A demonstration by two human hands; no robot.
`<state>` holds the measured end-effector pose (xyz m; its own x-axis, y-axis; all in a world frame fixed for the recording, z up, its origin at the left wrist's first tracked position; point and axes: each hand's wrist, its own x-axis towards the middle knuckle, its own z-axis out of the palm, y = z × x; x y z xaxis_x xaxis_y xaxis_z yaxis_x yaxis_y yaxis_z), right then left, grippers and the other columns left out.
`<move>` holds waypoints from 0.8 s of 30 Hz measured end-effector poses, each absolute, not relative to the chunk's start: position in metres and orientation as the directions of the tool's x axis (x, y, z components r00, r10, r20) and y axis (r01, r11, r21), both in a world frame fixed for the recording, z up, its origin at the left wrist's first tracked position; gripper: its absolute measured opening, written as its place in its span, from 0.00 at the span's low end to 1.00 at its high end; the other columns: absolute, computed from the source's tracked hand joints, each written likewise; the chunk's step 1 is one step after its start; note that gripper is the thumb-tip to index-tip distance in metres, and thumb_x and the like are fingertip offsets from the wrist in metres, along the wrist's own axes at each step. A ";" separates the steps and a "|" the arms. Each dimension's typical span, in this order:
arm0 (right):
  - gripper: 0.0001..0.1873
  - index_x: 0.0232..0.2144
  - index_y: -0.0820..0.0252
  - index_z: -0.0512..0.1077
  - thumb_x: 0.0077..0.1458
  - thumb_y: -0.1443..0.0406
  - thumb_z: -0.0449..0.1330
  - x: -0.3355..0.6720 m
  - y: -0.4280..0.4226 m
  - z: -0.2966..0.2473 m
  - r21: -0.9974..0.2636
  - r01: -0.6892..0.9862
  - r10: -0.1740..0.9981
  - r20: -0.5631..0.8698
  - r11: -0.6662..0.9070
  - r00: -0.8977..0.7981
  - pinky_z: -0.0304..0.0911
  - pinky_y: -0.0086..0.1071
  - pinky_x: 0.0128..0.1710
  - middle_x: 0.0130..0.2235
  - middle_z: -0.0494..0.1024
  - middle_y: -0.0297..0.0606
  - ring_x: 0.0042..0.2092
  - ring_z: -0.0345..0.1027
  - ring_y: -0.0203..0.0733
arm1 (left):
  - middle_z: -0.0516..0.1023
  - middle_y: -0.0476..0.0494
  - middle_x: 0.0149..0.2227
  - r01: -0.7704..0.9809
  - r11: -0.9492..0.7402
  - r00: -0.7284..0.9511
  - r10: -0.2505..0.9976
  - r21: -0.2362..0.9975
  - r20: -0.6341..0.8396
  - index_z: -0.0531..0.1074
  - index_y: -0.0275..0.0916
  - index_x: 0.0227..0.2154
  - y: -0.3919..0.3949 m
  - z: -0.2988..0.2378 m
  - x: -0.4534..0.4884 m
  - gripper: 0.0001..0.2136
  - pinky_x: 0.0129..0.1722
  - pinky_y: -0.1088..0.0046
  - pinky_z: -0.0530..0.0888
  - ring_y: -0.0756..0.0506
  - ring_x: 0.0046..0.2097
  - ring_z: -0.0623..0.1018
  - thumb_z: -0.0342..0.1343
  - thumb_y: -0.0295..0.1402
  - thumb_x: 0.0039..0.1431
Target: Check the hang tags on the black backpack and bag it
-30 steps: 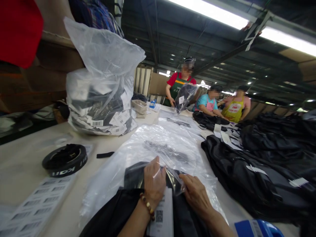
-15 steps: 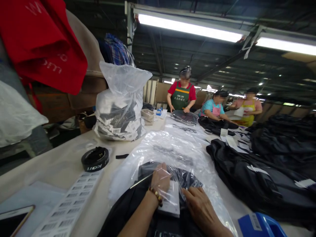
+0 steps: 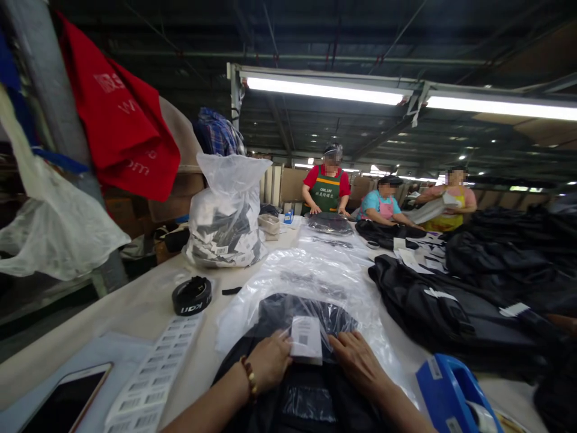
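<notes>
A black bag [image 3: 311,385] lies in front of me, its far part inside a clear plastic bag [image 3: 279,282]. A white paper tag [image 3: 306,338] rests on it between my hands. My left hand [image 3: 271,361], with a beaded bracelet at the wrist, is closed at the plastic's near edge, left of the tag. To the right of the tag, my right hand [image 3: 356,361] has its fingers curled on the edge of the same plastic. The thin film under the fingertips is partly hidden.
Left lie a phone [image 3: 67,397], barcode label sheets [image 3: 157,373] and a black tape roll [image 3: 192,296]. Behind stands a clear sack of tags [image 3: 225,222]. On the right are a blue tape dispenser [image 3: 444,391] and black bags [image 3: 433,313]. Three co-workers stand farther back.
My left hand has drawn back toward me from over the tag under the plastic to the plastic's near edge, uncovering the tag. My right hand stays at the edge. The view has tilted up.
</notes>
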<state>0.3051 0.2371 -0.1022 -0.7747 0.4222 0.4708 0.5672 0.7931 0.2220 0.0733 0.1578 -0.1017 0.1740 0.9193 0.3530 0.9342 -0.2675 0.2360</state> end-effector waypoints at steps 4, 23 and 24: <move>0.16 0.39 0.59 0.66 0.53 0.78 0.46 0.307 0.237 -0.107 0.242 0.561 0.386 0.512 0.792 -0.767 0.51 0.33 0.33 0.27 0.69 0.34 0.29 0.62 0.40 | 0.76 0.44 0.32 0.992 -0.082 0.059 0.973 0.097 0.224 0.73 0.38 0.30 0.130 -0.076 0.055 0.06 0.38 0.69 0.73 0.43 0.36 0.76 0.50 0.28 0.57; 0.15 0.41 0.61 0.69 0.55 0.75 0.47 0.333 0.249 -0.111 0.147 0.782 0.572 0.602 0.606 -0.557 0.51 0.34 0.34 0.30 0.69 0.39 0.33 0.60 0.42 | 0.77 0.37 0.41 0.985 0.173 -0.174 0.982 -0.023 -0.067 0.66 0.34 0.42 0.142 -0.098 -0.018 0.17 0.39 0.70 0.69 0.43 0.43 0.77 0.36 0.18 0.57; 0.16 0.41 0.61 0.69 0.54 0.76 0.47 0.339 0.253 -0.113 0.113 0.821 0.622 0.598 0.559 -0.506 0.51 0.34 0.34 0.31 0.70 0.40 0.34 0.60 0.43 | 0.77 0.36 0.41 0.986 0.166 -0.167 0.983 -0.016 -0.076 0.66 0.35 0.41 0.137 -0.102 -0.023 0.16 0.40 0.70 0.69 0.43 0.44 0.76 0.36 0.18 0.57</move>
<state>0.3390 0.2527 -0.1129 -0.5057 0.6219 0.5979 0.8214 0.5589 0.1135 -0.0227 0.1373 -0.1022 -0.1669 0.9830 -0.0762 0.9860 0.1661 -0.0163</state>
